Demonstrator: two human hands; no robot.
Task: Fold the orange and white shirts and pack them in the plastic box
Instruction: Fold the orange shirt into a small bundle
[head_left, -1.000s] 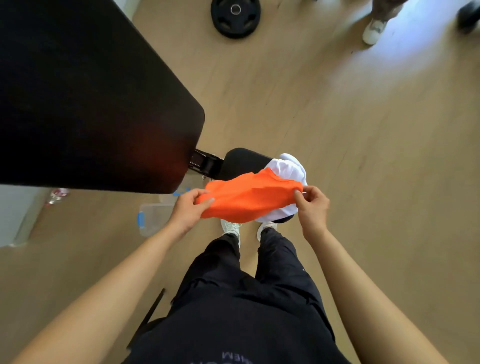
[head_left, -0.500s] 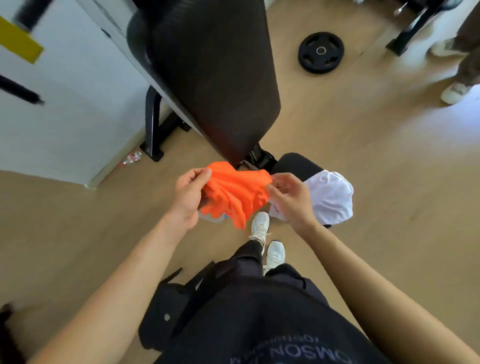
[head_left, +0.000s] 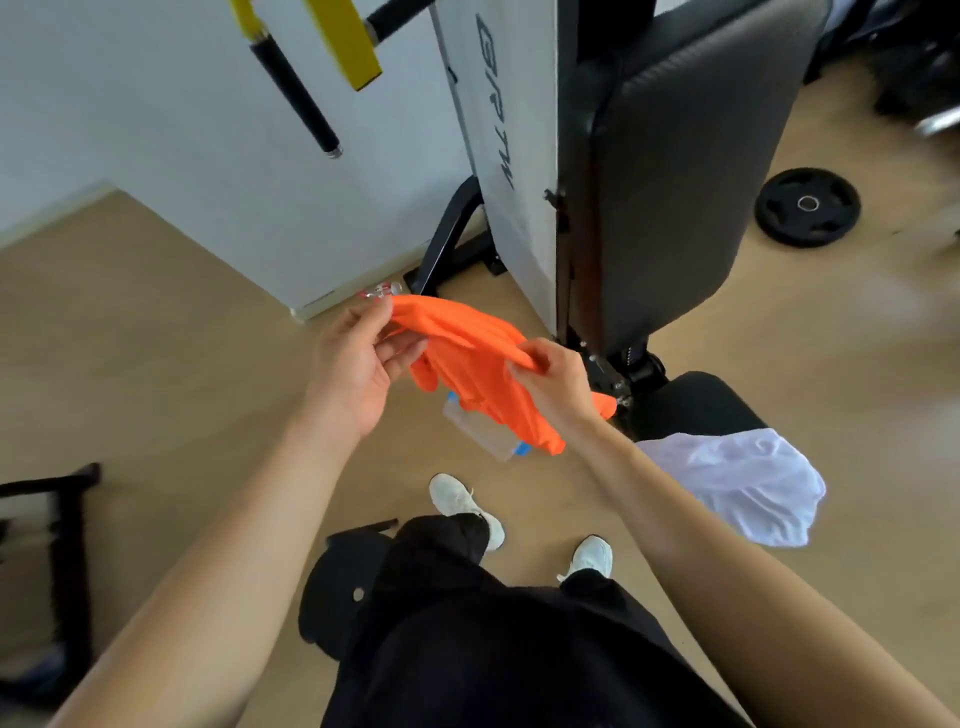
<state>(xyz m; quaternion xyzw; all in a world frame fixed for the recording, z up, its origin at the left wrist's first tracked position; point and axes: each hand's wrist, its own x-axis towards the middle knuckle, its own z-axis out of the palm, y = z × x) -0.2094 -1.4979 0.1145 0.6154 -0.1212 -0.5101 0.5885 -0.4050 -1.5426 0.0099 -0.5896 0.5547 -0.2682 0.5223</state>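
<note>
The orange shirt (head_left: 470, 358) hangs bunched in the air between my hands. My left hand (head_left: 358, 364) pinches its upper left edge with thumb and fingers. My right hand (head_left: 553, 382) grips the cloth near its middle, and the loose end droops below. The white shirt (head_left: 737, 480) lies crumpled on the black bench seat (head_left: 696, 400) to the right. The clear plastic box (head_left: 480, 428) with blue clips sits on the floor under the orange shirt, mostly hidden by it.
The bench's upright black backrest (head_left: 675, 171) stands just beyond my hands. A white panel (head_left: 514, 130) and a black frame leg (head_left: 447, 234) are behind it. A weight plate (head_left: 808, 207) lies on the wooden floor at right. A black bag (head_left: 343, 587) sits by my feet.
My view has swung left and up. Both hands carried the orange shirt left, away from the white shirt, and the plastic box now shows beneath it.
</note>
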